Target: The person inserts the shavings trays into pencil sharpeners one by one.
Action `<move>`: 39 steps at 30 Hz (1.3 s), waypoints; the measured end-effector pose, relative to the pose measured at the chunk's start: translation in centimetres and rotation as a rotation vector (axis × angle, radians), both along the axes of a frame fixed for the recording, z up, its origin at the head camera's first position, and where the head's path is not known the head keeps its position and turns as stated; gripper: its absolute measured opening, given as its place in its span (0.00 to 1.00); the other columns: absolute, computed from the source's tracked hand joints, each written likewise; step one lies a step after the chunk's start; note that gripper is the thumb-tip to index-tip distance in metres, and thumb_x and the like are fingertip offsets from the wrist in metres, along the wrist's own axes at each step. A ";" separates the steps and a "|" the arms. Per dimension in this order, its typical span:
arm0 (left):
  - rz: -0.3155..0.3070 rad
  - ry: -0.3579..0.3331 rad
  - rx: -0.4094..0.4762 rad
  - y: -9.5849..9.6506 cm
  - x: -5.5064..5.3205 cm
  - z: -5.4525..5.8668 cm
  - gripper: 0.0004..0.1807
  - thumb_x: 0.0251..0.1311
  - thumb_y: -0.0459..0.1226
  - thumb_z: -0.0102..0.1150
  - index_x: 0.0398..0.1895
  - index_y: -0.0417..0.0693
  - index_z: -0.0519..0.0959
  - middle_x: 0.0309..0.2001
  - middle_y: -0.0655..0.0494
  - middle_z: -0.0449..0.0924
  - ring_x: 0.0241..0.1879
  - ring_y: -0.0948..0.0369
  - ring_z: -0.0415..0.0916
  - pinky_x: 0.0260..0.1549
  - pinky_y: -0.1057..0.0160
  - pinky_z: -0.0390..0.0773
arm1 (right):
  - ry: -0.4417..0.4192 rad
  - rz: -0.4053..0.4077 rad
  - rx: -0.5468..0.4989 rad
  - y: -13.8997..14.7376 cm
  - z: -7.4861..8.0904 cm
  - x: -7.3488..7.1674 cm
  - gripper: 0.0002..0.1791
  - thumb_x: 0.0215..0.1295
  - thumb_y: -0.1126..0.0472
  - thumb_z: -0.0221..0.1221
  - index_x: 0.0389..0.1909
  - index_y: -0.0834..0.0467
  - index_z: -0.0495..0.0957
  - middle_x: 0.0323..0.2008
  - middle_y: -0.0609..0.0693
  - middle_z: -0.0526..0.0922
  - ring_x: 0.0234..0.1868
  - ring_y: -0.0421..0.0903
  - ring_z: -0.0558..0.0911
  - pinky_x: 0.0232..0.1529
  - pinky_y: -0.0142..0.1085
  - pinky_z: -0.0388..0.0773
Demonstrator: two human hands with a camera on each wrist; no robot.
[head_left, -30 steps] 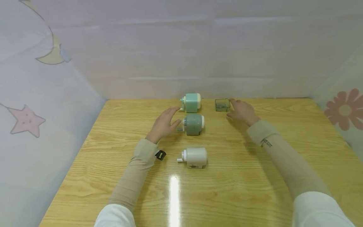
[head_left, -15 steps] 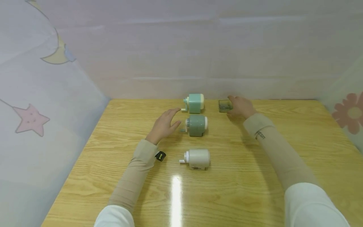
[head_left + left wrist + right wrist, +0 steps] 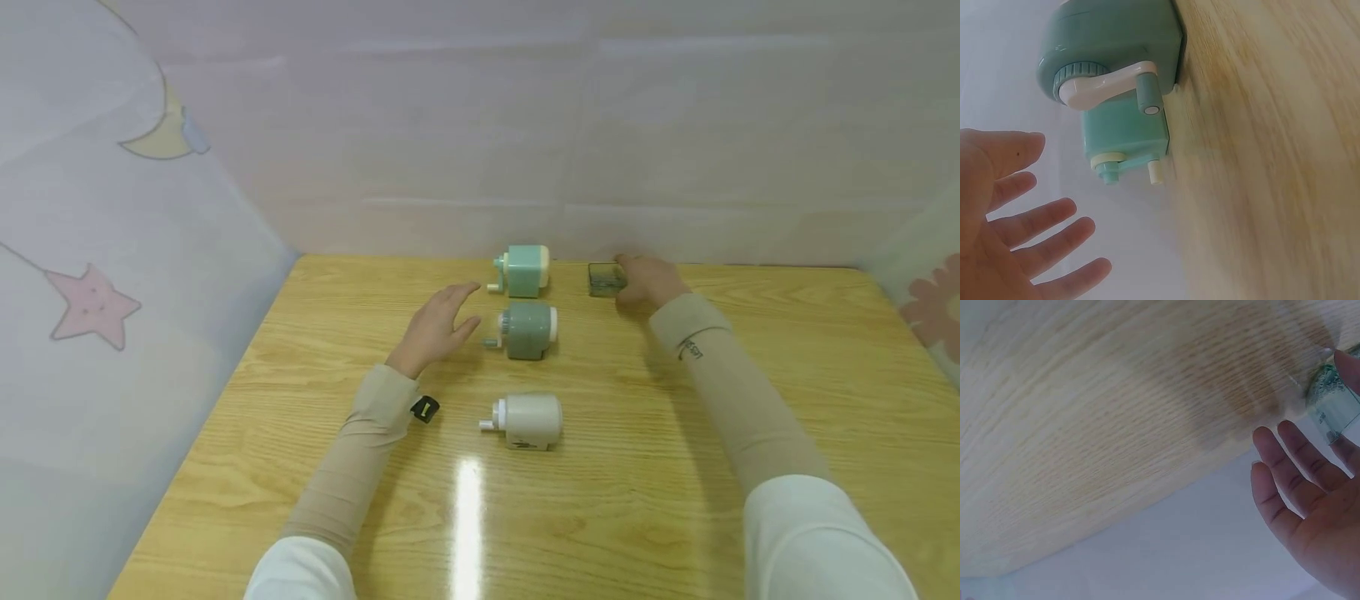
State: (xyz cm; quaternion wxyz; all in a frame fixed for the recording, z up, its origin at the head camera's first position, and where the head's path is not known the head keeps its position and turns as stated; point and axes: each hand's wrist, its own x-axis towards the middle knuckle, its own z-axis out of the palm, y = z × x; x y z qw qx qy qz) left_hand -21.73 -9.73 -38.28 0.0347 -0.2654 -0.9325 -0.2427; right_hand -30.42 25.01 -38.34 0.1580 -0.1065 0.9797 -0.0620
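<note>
Tray [image 3: 602, 282], transparent and boxy, sits pinched in my right grip [image 3: 651, 280]; beyond my left grip [image 3: 433, 329], fingers apart, stands a glossy green sharpener [image 3: 528, 331]. I see grained wooden surface [image 3: 615, 508], creased wall [image 3: 480, 125] beyond.

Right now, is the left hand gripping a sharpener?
No, the left wrist view shows the left hand spread and empty, clear of the dark green sharpener and the mint sharpener.
</note>
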 end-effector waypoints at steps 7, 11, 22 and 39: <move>-0.004 -0.001 0.001 0.2 -0.1 0.0 0.28 0.64 0.41 0.51 0.65 0.43 0.60 0.61 0.45 0.64 0.59 0.49 0.63 0.55 0.50 0.66 | 0.007 0.015 -0.041 -0.1 -0.1 0.2 0.39 0.50 0.63 0.58 0.63 0.70 0.55 0.56 0.70 0.66 0.54 0.66 0.67 0.50 0.59 0.66; -0.002 -0.010 0.006 0.5 -0.2 0.2 0.28 0.64 0.41 0.50 0.65 0.43 0.59 0.62 0.45 0.64 0.60 0.49 0.62 0.57 0.51 0.64 | 0.006 0.018 -0.068 -0.2 -0.1 0.2 0.37 0.45 0.66 0.59 0.59 0.72 0.59 0.52 0.69 0.70 0.50 0.64 0.70 0.46 0.57 0.70; 0.009 -0.014 -0.007 0.8 -1.5 0.8 0.29 0.64 0.41 0.51 0.66 0.42 0.58 0.62 0.43 0.63 0.60 0.47 0.61 0.56 0.48 0.64 | -0.005 0.011 -0.054 -0.4 0.1 0.4 0.38 0.47 0.63 0.61 0.59 0.74 0.59 0.54 0.72 0.67 0.52 0.67 0.69 0.46 0.58 0.70; -0.014 -0.014 0.007 1.3 -4.8 0.8 0.28 0.63 0.40 0.52 0.64 0.40 0.60 0.61 0.42 0.62 0.57 0.48 0.65 0.54 0.51 0.68 | 0.002 -0.005 -0.066 -0.4 0.1 1.0 0.40 0.46 0.63 0.60 0.61 0.74 0.57 0.54 0.72 0.67 0.51 0.67 0.70 0.44 0.57 0.72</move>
